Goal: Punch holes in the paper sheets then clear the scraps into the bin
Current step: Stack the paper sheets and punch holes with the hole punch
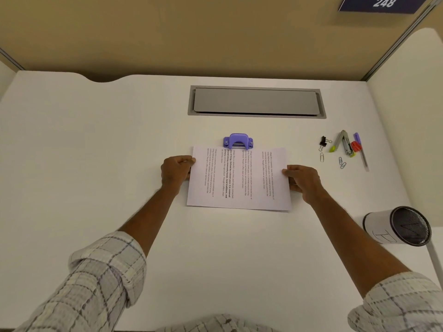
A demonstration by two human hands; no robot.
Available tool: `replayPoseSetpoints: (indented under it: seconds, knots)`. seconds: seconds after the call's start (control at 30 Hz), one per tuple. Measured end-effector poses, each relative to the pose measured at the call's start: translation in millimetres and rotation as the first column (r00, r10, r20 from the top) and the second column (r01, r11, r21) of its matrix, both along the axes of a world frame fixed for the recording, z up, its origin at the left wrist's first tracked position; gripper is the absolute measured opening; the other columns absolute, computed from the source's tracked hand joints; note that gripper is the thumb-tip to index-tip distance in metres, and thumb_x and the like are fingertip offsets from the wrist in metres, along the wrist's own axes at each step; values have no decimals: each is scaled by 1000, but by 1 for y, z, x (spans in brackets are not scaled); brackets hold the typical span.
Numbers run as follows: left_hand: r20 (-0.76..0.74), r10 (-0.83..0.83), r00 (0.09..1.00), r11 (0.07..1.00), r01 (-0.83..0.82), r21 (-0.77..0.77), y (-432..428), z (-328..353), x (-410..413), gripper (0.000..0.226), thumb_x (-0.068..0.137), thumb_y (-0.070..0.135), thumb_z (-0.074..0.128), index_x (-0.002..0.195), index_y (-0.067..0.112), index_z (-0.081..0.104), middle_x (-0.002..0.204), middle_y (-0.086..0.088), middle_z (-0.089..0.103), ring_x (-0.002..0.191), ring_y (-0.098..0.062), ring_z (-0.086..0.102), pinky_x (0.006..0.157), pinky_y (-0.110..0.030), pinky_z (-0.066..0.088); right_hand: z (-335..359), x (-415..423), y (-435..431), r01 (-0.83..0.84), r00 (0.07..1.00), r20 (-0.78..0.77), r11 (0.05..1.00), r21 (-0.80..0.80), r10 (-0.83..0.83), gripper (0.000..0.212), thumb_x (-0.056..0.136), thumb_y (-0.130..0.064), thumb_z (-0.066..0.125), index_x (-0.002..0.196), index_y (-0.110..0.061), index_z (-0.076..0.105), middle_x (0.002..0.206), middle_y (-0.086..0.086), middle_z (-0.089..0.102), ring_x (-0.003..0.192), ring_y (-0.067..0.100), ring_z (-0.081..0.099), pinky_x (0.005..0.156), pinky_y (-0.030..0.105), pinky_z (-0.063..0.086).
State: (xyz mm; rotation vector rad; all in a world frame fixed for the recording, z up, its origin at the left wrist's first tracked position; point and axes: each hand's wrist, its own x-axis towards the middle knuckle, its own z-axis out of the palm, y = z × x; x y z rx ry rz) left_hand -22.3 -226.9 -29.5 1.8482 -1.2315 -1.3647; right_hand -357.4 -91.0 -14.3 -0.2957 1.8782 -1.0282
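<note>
Printed paper sheets [239,185] lie flat on the white desk [96,140], turned sideways so the text runs vertically. Their far edge touches the mouth of a purple hole punch [238,141], which sits just beyond them. My left hand [176,171] grips the left edge of the sheets, thumb on top. My right hand [303,182] grips the right edge the same way. A black mesh bin [398,225] wrapped in white paper lies tipped on its side at the desk's right edge, its opening facing right.
A grey cable hatch [256,102] is set into the desk behind the punch. At the right lie a stapler [345,143], a binder clip [323,141], paper clips [341,162], pens [360,152] and a red item. Partition walls enclose the desk.
</note>
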Motion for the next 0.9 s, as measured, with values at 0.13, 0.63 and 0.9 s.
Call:
replayPoseSetpoints:
  seconds: [0.13,0.63,0.9]
  knots:
    - [-10,2,1000,1000,-2,-2,-3,-2,-2,26,90,16,77,113,5,76,100,-9,77,84,-24,76,65,-26,62,2,0,-1,5,1000,-6,1000,-6,-5,8,86,-5,73,93,-8,74,90,12,76,59,14,74,49,21,56]
    - [111,-28,993,995,39,-96,-11,-9,-8,24,89,19,77,109,6,79,105,-10,79,88,-27,76,86,-43,64,-4,-5,-14,-20,986,-163,999,38,26,23,84,-12,77,106,-7,73,100,14,76,93,34,75,86,47,62]
    - [155,-85,984,983,108,-146,-12,-2,-10,29,92,20,75,116,4,76,111,-12,77,103,-30,74,97,-45,59,2,-3,-20,-41,965,-257,998,44,51,16,83,-14,79,98,-13,72,101,14,76,91,33,74,87,47,61]
